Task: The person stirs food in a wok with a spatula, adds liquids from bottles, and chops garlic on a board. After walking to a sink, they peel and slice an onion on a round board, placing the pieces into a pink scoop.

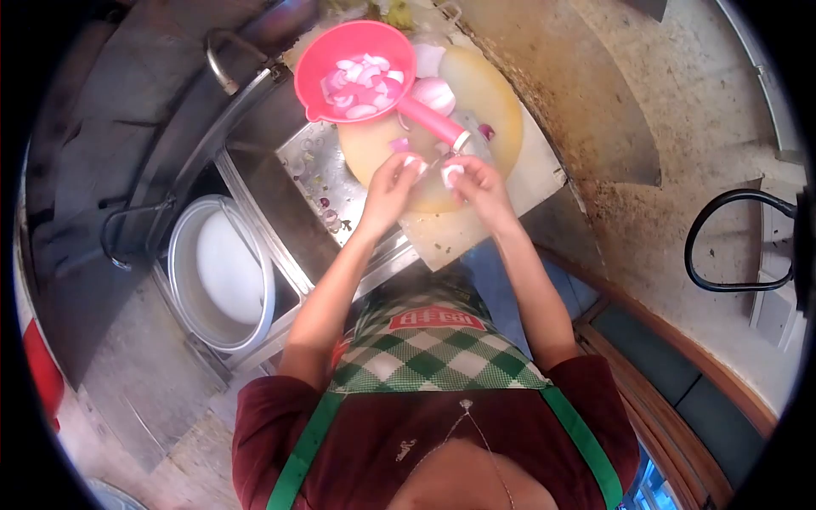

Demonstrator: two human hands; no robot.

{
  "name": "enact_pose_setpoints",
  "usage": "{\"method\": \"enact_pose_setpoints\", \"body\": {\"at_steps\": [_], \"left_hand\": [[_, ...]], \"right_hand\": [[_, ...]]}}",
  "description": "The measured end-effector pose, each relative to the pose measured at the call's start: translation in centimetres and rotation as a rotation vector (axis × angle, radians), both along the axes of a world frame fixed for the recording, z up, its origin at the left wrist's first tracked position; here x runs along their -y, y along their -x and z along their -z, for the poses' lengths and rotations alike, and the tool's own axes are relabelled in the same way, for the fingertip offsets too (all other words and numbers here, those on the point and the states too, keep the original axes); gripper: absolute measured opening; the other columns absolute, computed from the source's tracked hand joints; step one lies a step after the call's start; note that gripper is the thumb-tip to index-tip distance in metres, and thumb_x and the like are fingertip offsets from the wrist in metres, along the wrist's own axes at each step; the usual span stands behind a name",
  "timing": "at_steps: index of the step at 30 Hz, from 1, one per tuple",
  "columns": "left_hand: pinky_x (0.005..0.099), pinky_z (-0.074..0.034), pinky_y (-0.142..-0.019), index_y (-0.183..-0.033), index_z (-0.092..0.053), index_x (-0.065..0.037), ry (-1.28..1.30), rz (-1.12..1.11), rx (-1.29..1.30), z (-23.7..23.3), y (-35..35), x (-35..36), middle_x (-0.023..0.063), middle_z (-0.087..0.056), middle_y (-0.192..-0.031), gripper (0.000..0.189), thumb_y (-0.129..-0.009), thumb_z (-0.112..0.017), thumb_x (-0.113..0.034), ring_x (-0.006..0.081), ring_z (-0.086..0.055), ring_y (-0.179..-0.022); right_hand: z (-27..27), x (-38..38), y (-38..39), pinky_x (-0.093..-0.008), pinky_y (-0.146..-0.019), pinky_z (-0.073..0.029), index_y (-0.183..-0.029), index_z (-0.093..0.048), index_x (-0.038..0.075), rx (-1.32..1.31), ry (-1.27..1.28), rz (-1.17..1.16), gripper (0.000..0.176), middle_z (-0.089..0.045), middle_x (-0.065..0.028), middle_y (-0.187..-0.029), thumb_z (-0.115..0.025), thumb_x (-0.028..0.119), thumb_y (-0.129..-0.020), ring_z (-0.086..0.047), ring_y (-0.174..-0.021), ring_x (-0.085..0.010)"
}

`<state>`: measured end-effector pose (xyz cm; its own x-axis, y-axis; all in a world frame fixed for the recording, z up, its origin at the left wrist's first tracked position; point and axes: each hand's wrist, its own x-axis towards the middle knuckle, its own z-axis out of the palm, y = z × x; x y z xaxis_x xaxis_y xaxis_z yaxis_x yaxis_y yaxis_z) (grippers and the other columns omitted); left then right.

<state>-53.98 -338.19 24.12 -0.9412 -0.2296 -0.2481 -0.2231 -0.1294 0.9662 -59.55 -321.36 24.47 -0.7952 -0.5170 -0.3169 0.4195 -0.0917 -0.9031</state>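
My left hand (393, 191) pinches a small white piece of onion (416, 163) over the near edge of a round yellowish cutting board (510, 127). Close beside it, my right hand (484, 191) grips another white onion piece (452, 175) between thumb and fingers. Just beyond my hands lies the handle of a pink water scoop (355, 36), whose bowl contains several cut onion pieces (365, 76). A larger peeled onion chunk (433, 96) rests on the board behind the handle. Purple onion scraps (486, 132) lie near my fingers.
Left of the board is a metal sink (340, 183) with peel scraps in it and a curved faucet (223, 72) above. A large metal pot (174, 272) stands in the basin farther left. A stained wall (586, 110) rises on the right.
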Motion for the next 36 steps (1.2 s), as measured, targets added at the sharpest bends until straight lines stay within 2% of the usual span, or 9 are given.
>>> {"method": "enact_pose_setpoints", "body": {"at_steps": [5,9,12,15,19,21,24,29,36], "left_hand": [[0.0217,-0.043,-0.061,-0.103,-0.055,-0.005,0.137,-0.118,-0.131,-4.9,0.4,2.7,0.0019,-0.057,-0.085,0.020,-0.093,-0.047,-0.019,0.0083,-0.054,-0.073],[0.0289,-0.046,-0.073,-0.105,-0.056,-0.002,0.449,-0.281,-0.385,-8.2,5.7,5.0,0.0086,-0.059,-0.093,0.025,-0.092,-0.046,-0.020,0.0146,-0.058,-0.078],[0.0330,-0.045,-0.081,-0.105,-0.058,-0.001,0.964,-0.104,-0.288,-8.7,8.2,8.0,0.0153,-0.057,-0.104,0.027,-0.087,-0.049,-0.019,0.0241,-0.059,-0.090],[0.0353,-0.044,-0.084,-0.105,-0.059,-0.001,1.174,-0.329,-0.512,-6.8,7.3,11.2,0.0183,-0.055,-0.108,0.029,-0.082,-0.051,-0.017,0.0307,-0.056,-0.097],[0.0348,-0.044,-0.073,-0.097,-0.057,0.001,0.952,-0.689,-0.351,-1.8,1.2,10.1,0.0148,-0.055,-0.092,0.017,-0.089,-0.049,-0.013,0.0275,-0.055,-0.082],[0.0357,-0.043,-0.072,-0.097,-0.054,0.001,1.031,-0.433,-0.321,3.1,-1.8,7.4,0.0151,-0.054,-0.091,0.022,-0.081,-0.061,-0.013,0.0283,-0.053,-0.083],[0.0430,-0.035,-0.093,-0.119,-0.043,0.002,1.057,-0.096,-0.268,2.4,-2.5,2.2,0.0208,-0.044,-0.116,0.062,-0.069,-0.073,-0.017,0.0368,-0.043,-0.108],[0.0427,-0.038,-0.090,-0.119,-0.043,0.002,0.978,-0.063,-0.324,4.4,2.7,2.5,0.0223,-0.045,-0.112,0.063,-0.070,-0.072,-0.023,0.0381,-0.045,-0.105],[0.0447,-0.046,-0.077,-0.110,-0.051,-0.001,0.973,0.071,0.117,3.6,11.2,4.3,0.0225,-0.052,-0.104,0.053,-0.068,-0.069,-0.029,0.0392,-0.055,-0.092]], "right_hand": [[-7.4,2.2,-0.9,-0.0197,-0.056,-0.043,-0.104,-0.056,0.001,-0.222,0.010,0.009,0.019,-0.056,-0.0012,-0.082,-0.053,0.004,-0.086,-0.052,-0.063,-0.0062],[-9.3,6.3,4.2,-0.0253,-0.065,-0.047,-0.101,-0.057,-0.003,-0.582,0.045,0.135,0.020,-0.059,-0.0071,-0.090,-0.051,0.012,-0.089,-0.059,-0.073,-0.0146],[-9.9,8.5,8.6,-0.0315,-0.064,-0.047,-0.096,-0.059,-0.004,-1.188,-0.391,-0.011,0.034,-0.062,-0.0161,-0.088,-0.050,0.028,-0.090,-0.062,-0.072,-0.0217],[-7.1,7.1,12.2,-0.0374,-0.064,-0.047,-0.092,-0.060,-0.005,-0.867,-0.715,-0.198,0.046,-0.060,-0.0216,-0.080,-0.050,0.040,-0.087,-0.062,-0.067,-0.0288],[-3.1,6.7,9.0,-0.0287,-0.049,-0.047,-0.099,-0.057,-0.004,0.212,-0.197,-0.451,0.034,-0.060,-0.0080,-0.069,-0.065,0.022,-0.078,-0.059,-0.056,-0.0171],[-4.1,7.9,8.7,-0.0237,-0.046,-0.045,-0.107,-0.053,-0.003,0.104,-0.106,-0.434,0.038,-0.059,-0.0057,-0.071,-0.066,0.017,-0.077,-0.056,-0.053,-0.0126],[-8.8,6.4,7.3,-0.0197,-0.043,-0.042,-0.115,-0.048,-0.004,0.038,0.016,-0.324,0.044,-0.059,-0.0048,-0.072,-0.065,0.015,-0.078,-0.053,-0.050,-0.0094],[-17.9,-1.3,5.8,-0.0193,-0.041,-0.040,-0.120,-0.044,-0.005,-0.150,0.022,-0.183,0.049,-0.055,-0.0028,-0.070,-0.064,0.015,-0.079,-0.051,-0.048,-0.0076],[-15.7,-10.4,-3.3,-0.0205,-0.038,-0.040,-0.116,-0.046,-0.003,0.037,-0.276,0.078,0.047,-0.053,-0.0022,-0.065,-0.066,0.013,-0.076,-0.049,-0.044,-0.0092]]}}
